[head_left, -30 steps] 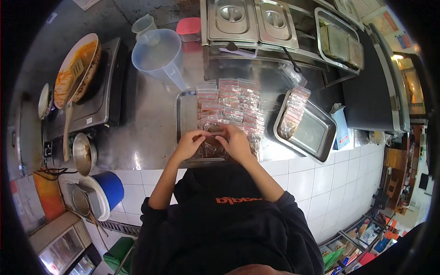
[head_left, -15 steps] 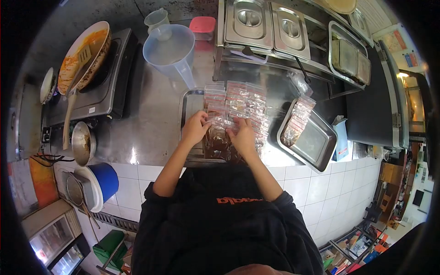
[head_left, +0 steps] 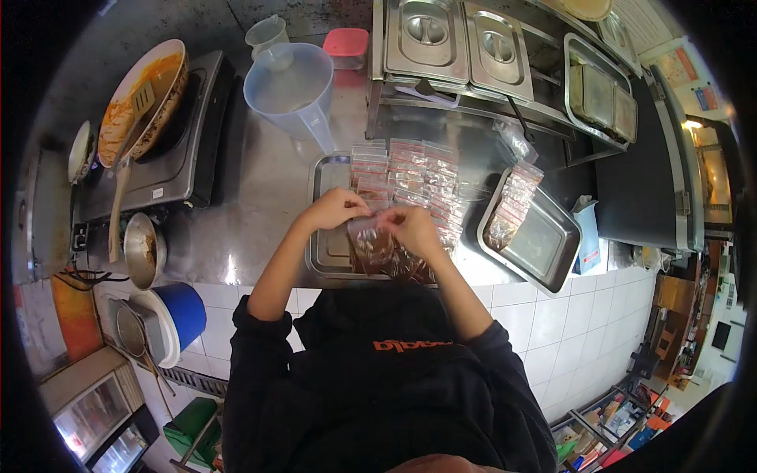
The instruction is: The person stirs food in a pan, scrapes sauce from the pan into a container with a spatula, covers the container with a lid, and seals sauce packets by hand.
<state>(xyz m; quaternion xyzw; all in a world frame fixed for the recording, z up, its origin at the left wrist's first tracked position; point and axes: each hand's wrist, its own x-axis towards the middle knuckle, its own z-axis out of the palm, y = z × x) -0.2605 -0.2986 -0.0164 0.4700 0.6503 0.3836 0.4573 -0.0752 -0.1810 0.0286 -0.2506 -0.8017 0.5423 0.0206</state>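
Note:
A small clear zip bag (head_left: 371, 244) of brown contents lies at the front of a metal tray (head_left: 318, 260). My left hand (head_left: 339, 209) is closed in a pinch at the bag's top left edge. Its top right edge is in the closed fingers of my right hand (head_left: 414, 229). The two sets of fingertips nearly meet along the seal. Behind and to the right, several more zip bags (head_left: 422, 169) with red seal lines overlap in rows, covering much of the tray. My right hand partly hides the bags under it.
A second metal tray (head_left: 544, 277) to the right holds an overlapping row of filled bags (head_left: 512, 209). A plastic jug (head_left: 290, 87) stands behind the first tray. On the left are a stove (head_left: 177, 177) and a sauce-coated pan (head_left: 162, 71). A rack with lidded containers (head_left: 426, 39) stands at the back.
Both hands have drawn closer together along the bag's top edge, the right moving left. More of the bag's brown front now shows below the fingers.

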